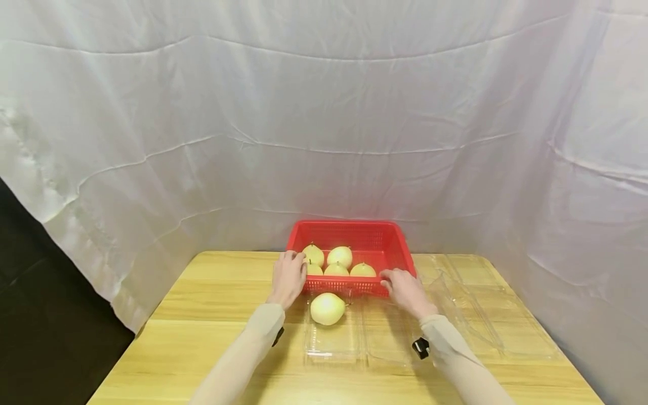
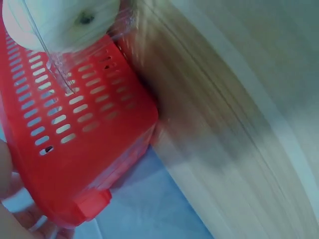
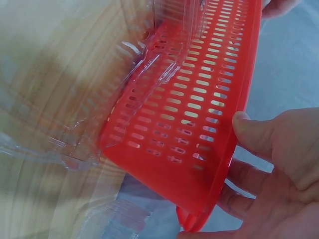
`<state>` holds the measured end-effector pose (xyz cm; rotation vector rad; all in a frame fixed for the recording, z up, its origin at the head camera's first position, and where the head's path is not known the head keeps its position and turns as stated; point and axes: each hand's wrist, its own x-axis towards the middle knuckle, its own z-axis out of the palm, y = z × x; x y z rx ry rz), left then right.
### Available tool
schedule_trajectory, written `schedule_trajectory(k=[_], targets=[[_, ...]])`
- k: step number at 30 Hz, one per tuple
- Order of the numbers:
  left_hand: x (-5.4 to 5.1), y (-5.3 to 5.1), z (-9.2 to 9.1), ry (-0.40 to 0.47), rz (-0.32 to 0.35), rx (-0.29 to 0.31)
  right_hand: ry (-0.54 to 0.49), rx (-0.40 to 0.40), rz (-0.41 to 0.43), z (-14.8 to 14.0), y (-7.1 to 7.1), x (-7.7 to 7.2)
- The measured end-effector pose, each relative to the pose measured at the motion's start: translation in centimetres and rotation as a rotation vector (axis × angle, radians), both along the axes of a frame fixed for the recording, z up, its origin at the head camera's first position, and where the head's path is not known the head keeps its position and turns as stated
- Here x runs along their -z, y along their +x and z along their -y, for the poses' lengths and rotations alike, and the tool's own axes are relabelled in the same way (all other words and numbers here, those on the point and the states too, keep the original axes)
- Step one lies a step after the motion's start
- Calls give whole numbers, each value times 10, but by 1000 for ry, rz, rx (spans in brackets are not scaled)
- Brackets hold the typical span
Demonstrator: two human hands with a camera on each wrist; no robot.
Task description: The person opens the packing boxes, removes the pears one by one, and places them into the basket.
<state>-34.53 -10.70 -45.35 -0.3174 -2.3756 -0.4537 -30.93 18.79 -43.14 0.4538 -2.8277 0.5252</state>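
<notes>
A red plastic basket (image 1: 372,260) with slotted walls stands at the back of the table, with several pale yellow pears (image 1: 340,256) inside. My left hand (image 1: 289,277) grips its left front corner; in the left wrist view, fingers (image 2: 31,217) curl around the rim. At the right front corner, my right hand (image 1: 408,290) holds the rim, its thumb (image 3: 251,130) on the near side and other fingers beyond. Just in front of the basket, one pear (image 1: 327,309) sits in a clear plastic clamshell box (image 1: 331,350). Its transparent lid (image 1: 387,337) lies folded out to the right.
More clear plastic boxes (image 1: 481,315) lie on the right side of the wooden table (image 1: 202,315). A pale curtain (image 1: 354,112) hangs behind the basket and along both sides. Black camera mounts (image 1: 421,347) sit at the wrists.
</notes>
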Motion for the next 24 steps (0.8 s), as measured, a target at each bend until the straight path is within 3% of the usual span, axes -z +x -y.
schedule_trajectory(k=[5, 8, 12, 19, 24], targets=[[-3, 8, 4, 115, 118, -97, -3, 19, 1, 0, 1, -1], [-4, 10, 7, 190, 201, -126, -2, 24, 1, -1, 0, -1], [-4, 8, 11, 227, 263, -150, 2, 26, 4, -1, -2, -2], [-8, 3, 19, 142, 294, -201, 3, 35, 7, 0, -8, -3], [-8, 1, 22, 152, 316, -202, 2, 50, 20, 0, -12, -1]])
